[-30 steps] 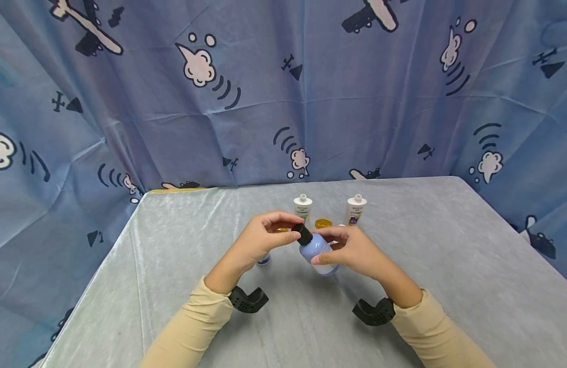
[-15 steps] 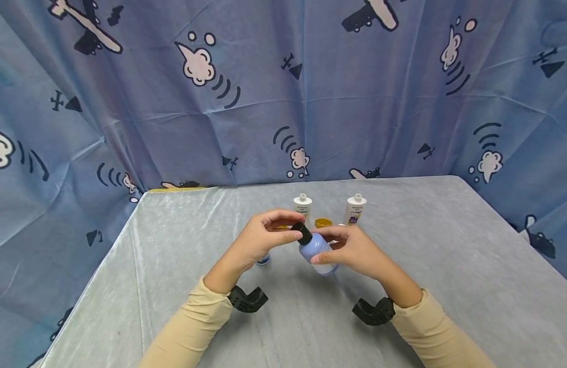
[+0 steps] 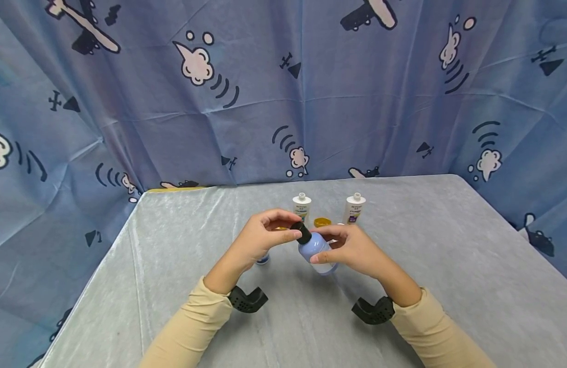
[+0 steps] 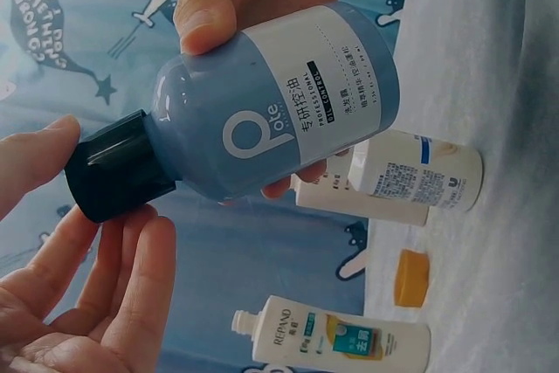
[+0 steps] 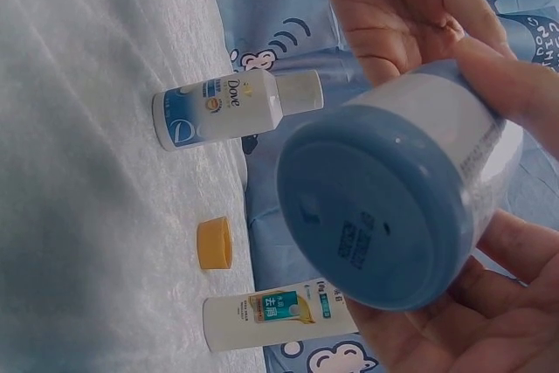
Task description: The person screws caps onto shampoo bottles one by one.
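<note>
A blue shampoo bottle [image 3: 314, 249] with a white label and a black cap [image 3: 302, 233] is held tilted over the table, its capped end up and to the left. My left hand [image 3: 261, 236] pinches the cap between thumb and fingers. Around the bottle's body my right hand [image 3: 352, 249] keeps its grip, thumb on the near side. The left wrist view shows the cap [image 4: 120, 166] seated on the bottle's neck. In the right wrist view the bottle's round base [image 5: 367, 216] faces the camera, with the cap hidden behind the body.
Behind the hands stand two uncapped white bottles, one left [image 3: 301, 205] and one right [image 3: 354, 210]. A yellow cap [image 3: 322, 222] lies between them. A Dove bottle [image 5: 214, 109] stands on the grey cloth [image 5: 87, 172]. A patterned blue curtain [image 3: 265, 102] hangs behind the table.
</note>
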`<control>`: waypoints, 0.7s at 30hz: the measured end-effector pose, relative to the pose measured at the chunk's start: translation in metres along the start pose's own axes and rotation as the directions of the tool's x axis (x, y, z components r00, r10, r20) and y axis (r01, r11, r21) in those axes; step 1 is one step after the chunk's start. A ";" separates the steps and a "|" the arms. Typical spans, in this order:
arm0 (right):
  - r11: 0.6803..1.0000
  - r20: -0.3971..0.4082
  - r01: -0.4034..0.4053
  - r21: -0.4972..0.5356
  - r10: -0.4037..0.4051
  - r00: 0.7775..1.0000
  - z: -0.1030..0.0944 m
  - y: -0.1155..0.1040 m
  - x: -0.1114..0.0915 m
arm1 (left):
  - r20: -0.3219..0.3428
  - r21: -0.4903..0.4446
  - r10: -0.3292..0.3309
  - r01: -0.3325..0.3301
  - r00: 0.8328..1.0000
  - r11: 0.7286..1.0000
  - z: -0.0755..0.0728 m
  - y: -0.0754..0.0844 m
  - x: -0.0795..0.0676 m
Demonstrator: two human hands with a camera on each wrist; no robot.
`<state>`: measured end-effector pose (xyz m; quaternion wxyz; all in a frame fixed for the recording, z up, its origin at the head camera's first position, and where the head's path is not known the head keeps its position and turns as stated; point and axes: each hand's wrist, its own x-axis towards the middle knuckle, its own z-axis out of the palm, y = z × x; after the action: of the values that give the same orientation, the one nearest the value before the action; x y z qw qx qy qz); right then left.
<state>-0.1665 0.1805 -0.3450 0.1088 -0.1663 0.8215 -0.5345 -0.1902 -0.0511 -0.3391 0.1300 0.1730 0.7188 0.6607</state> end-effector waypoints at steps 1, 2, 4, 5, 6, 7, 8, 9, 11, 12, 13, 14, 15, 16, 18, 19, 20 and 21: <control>1.000 0.000 0.000 0.000 0.000 1.000 0.000 0.000 0.000 | -0.002 0.002 0.000 0.000 1.000 1.000 0.000 0.000 0.000; 1.000 -0.001 -0.001 -0.001 0.001 1.000 0.000 0.000 0.000 | -0.002 0.002 -0.001 0.001 1.000 1.000 0.000 0.000 0.000; 1.000 -0.002 -0.001 0.000 0.001 1.000 0.000 0.000 0.000 | -0.001 0.002 -0.004 0.004 1.000 1.000 0.000 -0.001 0.000; 1.000 -0.002 -0.002 -0.001 0.002 1.000 0.000 0.000 0.000 | -0.001 0.001 -0.006 0.006 1.000 1.000 0.000 -0.001 0.000; 1.000 -0.002 -0.002 -0.003 0.002 1.000 0.000 0.000 0.000 | 0.001 -0.001 -0.007 0.007 1.000 1.000 0.000 -0.001 0.000; 1.000 -0.003 -0.001 -0.006 0.001 1.000 0.000 0.000 0.000 | 0.003 -0.003 -0.007 0.007 1.000 1.000 0.000 -0.001 0.000; 1.000 -0.003 -0.001 -0.007 0.001 1.000 0.000 0.000 0.000 | 0.006 -0.006 -0.008 0.008 1.000 1.000 0.000 -0.001 0.000; 1.000 -0.003 -0.001 -0.007 0.001 1.000 0.000 0.000 0.000 | 0.009 -0.008 -0.008 0.008 1.000 1.000 0.000 0.000 0.000; 1.000 -0.003 -0.002 -0.007 0.002 1.000 -0.001 0.000 0.000 | 0.015 -0.012 -0.006 0.006 1.000 1.000 0.000 0.000 0.001; 1.000 -0.002 -0.003 -0.005 0.003 1.000 -0.001 0.000 0.000 | 0.020 -0.013 -0.004 0.004 1.000 1.000 0.000 0.000 0.001; 1.000 0.000 -0.004 -0.001 0.004 1.000 -0.001 0.000 0.000 | 0.024 -0.015 -0.002 0.003 1.000 1.000 0.000 0.000 0.001; 1.000 0.003 -0.006 0.003 0.006 1.000 -0.001 0.000 0.000 | 0.029 -0.015 -0.002 0.002 1.000 1.000 0.000 0.000 0.000; 1.000 0.005 -0.008 0.006 0.008 1.000 -0.001 -0.001 0.000 | 0.033 -0.013 0.001 0.000 0.999 1.000 0.000 0.000 0.000; 1.000 0.007 -0.010 0.006 0.010 1.000 -0.001 -0.001 0.000 | 0.037 -0.012 0.002 -0.002 0.999 1.000 -0.001 0.000 0.000; 1.000 0.009 -0.009 0.008 0.009 1.000 -0.001 -0.001 0.000 | 0.043 -0.010 0.004 -0.004 0.999 1.000 -0.001 0.000 -0.001; 1.000 0.009 -0.008 0.008 0.008 1.000 -0.001 -0.001 0.000 | 0.047 -0.009 0.005 -0.005 0.999 1.000 -0.001 0.000 -0.001; 1.000 0.008 -0.004 0.007 0.004 1.000 -0.001 0.000 -0.001 | 0.051 -0.009 0.010 -0.009 0.999 1.000 -0.001 0.001 -0.001; 1.000 0.006 -0.001 0.006 0.001 1.000 -0.001 0.000 -0.001 | 0.056 -0.012 0.014 -0.014 0.998 1.000 -0.001 0.001 -0.001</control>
<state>-0.1661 0.1811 -0.3446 0.1123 -0.1673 0.8195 -0.5365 -0.1891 -0.0523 -0.3378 0.1465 0.1958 0.7097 0.6607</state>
